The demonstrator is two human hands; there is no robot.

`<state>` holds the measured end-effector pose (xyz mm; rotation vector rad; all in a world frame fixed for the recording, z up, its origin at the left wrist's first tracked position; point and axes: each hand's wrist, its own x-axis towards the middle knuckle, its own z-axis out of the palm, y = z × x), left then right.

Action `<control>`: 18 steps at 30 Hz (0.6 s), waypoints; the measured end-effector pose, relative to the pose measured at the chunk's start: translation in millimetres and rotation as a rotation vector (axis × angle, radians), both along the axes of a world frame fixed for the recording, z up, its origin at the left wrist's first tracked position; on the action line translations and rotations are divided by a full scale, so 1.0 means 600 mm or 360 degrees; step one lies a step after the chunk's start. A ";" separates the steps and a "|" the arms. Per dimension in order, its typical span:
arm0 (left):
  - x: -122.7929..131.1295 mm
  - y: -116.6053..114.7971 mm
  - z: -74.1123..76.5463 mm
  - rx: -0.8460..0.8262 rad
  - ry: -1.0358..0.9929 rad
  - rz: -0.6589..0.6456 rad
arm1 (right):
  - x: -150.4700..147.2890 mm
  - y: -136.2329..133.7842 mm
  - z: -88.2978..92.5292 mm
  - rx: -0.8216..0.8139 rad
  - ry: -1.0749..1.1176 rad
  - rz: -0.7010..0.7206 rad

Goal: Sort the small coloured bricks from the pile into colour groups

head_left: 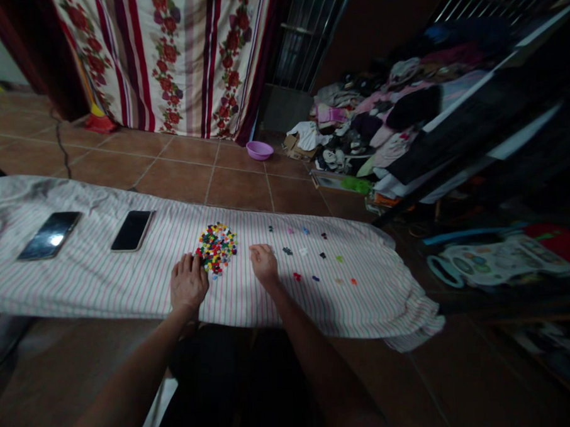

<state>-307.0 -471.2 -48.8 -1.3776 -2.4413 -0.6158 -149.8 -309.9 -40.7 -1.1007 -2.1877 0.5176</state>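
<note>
A round heap of small, many-coloured pieces [218,245], like tiny beads or bricks, lies on the striped cloth [251,303]. My left hand [188,284] rests flat on the cloth at the heap's lower left edge, its fingertips against the nearest pieces. To the right of the heap, my right hand [264,263] hovers over or touches the cloth with thumb and fingers drawn together; whatever is between them is too small to make out. Beyond it sit small single-colour groups, among them white pieces [304,252], red pieces [297,276] and orange pieces [353,281].
Two phones lie left of the heap: a larger one [50,236] and a smaller dark one [132,231]. Past the table, a purple basin [260,150] stands on the tiled floor before a floral curtain [165,61]. Heaped clothes [379,115] fill the right back.
</note>
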 end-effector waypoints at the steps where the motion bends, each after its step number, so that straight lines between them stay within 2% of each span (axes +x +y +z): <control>1: 0.000 0.000 0.000 0.0004 -0.0014 0.0003 | -0.009 -0.010 -0.005 -0.0026 0.0004 0.0038; 6: 0.000 0.000 0.000 0.0012 -0.0075 -0.0009 | -0.043 -0.044 -0.021 -0.0087 -0.0001 0.0190; 11: -0.001 0.000 0.000 0.0014 -0.0074 -0.0005 | -0.062 -0.060 -0.030 -0.0126 -0.0062 0.0277; 18: -0.001 0.000 0.000 -0.0012 -0.0064 -0.0021 | -0.068 -0.069 -0.032 -0.0153 -0.0112 0.0238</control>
